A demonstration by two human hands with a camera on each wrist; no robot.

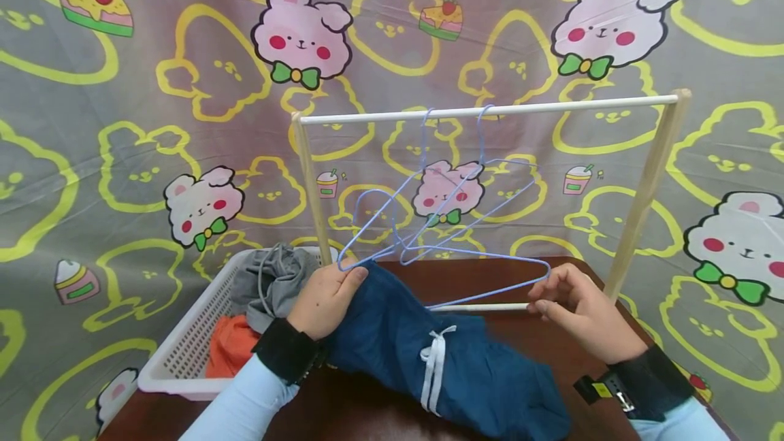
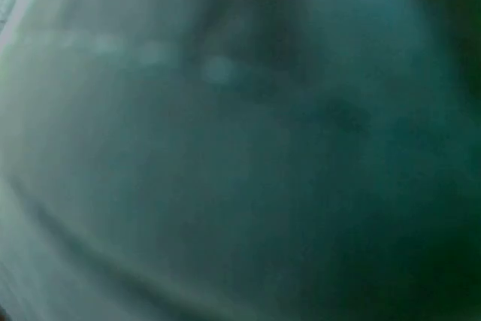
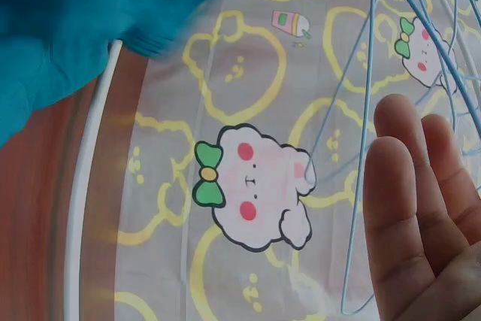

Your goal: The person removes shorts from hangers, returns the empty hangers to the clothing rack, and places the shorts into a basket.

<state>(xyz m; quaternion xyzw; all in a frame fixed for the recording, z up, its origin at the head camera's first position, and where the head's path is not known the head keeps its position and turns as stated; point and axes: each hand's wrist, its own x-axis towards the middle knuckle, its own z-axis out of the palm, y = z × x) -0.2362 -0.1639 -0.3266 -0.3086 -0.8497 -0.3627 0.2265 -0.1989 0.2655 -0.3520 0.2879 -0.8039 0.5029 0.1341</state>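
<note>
My left hand (image 1: 327,295) grips dark blue drawstring pants (image 1: 392,332) at their upper left, thumb on top. The pants sag to the right over the table, a white drawstring (image 1: 435,366) hanging down their front. Right above them is a loose light-blue wire hanger (image 1: 490,252), its left end by my left thumb. My right hand (image 1: 569,305) is at that hanger's right corner. In the right wrist view its fingers (image 3: 391,208) are extended, with wire passing beside them. Blurred cloth (image 2: 240,171) fills the left wrist view.
A clothes rack has a white rod (image 1: 551,107) and wooden posts (image 1: 649,189). Two more blue wire hangers (image 1: 482,135) hang from it. At left, a white basket (image 1: 177,342) contains grey clothing (image 1: 275,278) and orange clothing (image 1: 229,346). A patterned curtain (image 1: 380,39) stands behind the brown table (image 1: 361,414).
</note>
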